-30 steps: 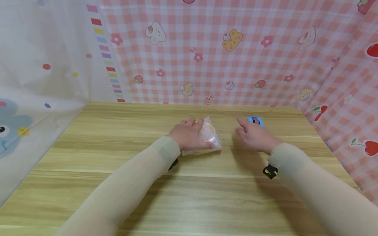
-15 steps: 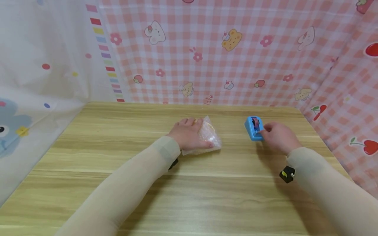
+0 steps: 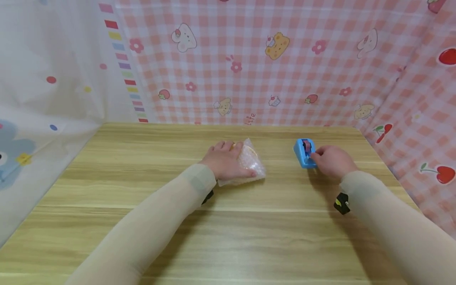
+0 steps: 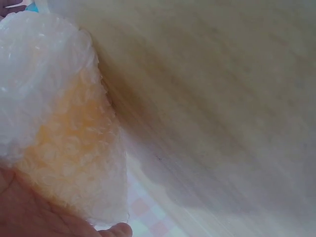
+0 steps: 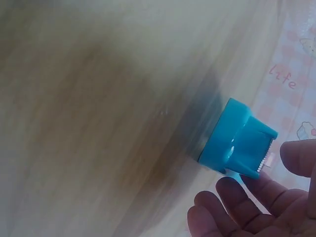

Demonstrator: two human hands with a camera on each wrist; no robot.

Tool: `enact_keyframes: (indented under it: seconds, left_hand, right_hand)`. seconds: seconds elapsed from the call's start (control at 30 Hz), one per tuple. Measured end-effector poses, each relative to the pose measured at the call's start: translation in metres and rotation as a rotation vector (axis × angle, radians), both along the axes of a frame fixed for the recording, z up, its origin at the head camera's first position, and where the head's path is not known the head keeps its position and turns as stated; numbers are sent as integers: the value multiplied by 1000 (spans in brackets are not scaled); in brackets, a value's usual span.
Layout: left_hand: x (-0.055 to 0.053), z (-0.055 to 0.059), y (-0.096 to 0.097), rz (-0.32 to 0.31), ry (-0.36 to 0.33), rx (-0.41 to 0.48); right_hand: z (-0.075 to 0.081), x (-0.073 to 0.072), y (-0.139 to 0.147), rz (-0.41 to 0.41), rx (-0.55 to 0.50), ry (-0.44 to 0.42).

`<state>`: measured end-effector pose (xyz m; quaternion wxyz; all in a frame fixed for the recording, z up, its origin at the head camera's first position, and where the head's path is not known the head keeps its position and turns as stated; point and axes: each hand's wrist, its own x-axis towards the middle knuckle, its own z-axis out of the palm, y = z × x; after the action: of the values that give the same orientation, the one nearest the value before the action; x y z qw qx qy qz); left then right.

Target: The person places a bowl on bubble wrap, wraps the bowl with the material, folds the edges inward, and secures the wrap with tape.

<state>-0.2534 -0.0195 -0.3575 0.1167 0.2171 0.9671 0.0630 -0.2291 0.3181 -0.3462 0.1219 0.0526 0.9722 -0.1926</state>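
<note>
In the head view, my left hand [image 3: 225,161] rests with spread fingers on a bubble-wrapped item [image 3: 253,161], holding it against the table. Something yellow-orange shows through the wrap [image 4: 74,133] in the left wrist view. My right hand [image 3: 334,161] is at the near right side of a small blue tape dispenser [image 3: 302,157] with a reddish roll in it. In the right wrist view, a short end of clear tape [image 5: 269,160] sticks out past the toothed cutter. The thumb [image 5: 298,155] and index finger lie on either side of this end, with a gap between them.
The wooden table [image 3: 228,245] stretches toward me in front of both hands. A pink checked cloth [image 3: 213,59] hangs along its back edge and right side, and a white printed cloth [image 3: 50,99] along the left.
My right hand has moved right and away from in front of the tape dispenser to its near right side, so the dispenser now shows. The left hand has stayed on the wrapped item.
</note>
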Motion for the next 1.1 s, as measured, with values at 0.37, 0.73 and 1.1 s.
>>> enact_keyframes:
  seconds: [0.37, 0.73, 1.1]
  left_hand:
    - [1, 2, 1, 1, 1, -3]
    - [2, 4, 1, 9, -12, 4]
    - [3, 3, 1, 13, 8, -5]
  right_hand:
    - [-5, -11, 0, -43, -60, -47]
    - [-1, -12, -5, -72, -89, -15]
    - [-3, -16, -6, -135, -154, -11]
